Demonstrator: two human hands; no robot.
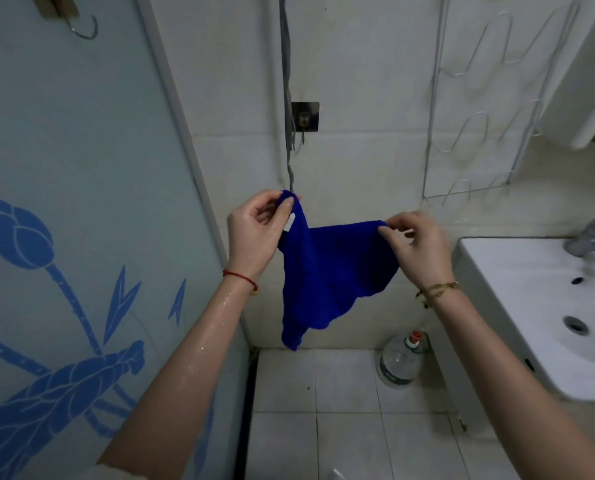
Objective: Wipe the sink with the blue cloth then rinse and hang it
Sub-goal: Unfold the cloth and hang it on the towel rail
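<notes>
The blue cloth [327, 271] hangs in the air in front of the tiled wall, well left of the white sink [517, 306] — stretched between two raised hands. The left hand [254, 233] pinches its upper left corner by the white tag, and the right hand [417, 247] pinches its upper right corner — the rest droops toward the floor tiles [341, 427], above a clear bottle [398, 365] standing against the wall.

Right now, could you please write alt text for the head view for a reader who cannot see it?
Two hands hold a blue cloth spread in the air before a tiled wall: the left hand pinches one top corner, the right hand the other. A wall hook sits above, and a white sink with a tap is at right.
</notes>
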